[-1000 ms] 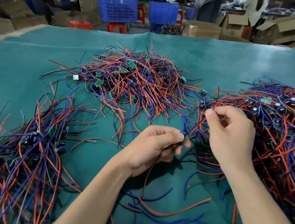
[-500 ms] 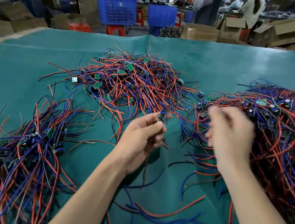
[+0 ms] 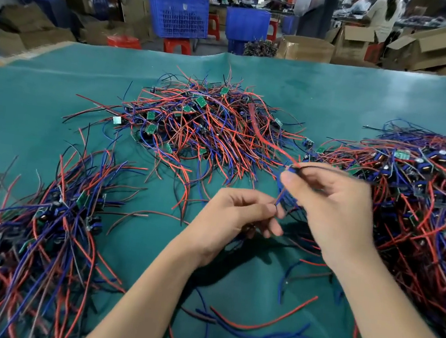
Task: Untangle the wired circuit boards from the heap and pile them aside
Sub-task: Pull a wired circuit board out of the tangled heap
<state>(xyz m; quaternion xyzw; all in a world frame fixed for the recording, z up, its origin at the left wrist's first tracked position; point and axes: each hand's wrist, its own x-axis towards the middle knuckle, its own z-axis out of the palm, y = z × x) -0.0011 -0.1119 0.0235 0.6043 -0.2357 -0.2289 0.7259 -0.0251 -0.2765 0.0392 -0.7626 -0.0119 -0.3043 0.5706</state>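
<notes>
Approx mid-task: big tangled heap (image 3: 422,210) remains at right, sorted pile (image 3: 39,236) at left; right hand (image 3: 332,210) pinches red/blue wires, left hand (image 3: 238,221) pinches wire ends.

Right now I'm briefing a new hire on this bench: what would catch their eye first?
Three tangled heaps of red, blue and black wires with small green circuit boards lie on the teal table cover: one at centre back, one at the near left, the largest at the right. In front, the right hand pinches wires lifted from the right heap, and the left hand pinches wires beside it.
</notes>
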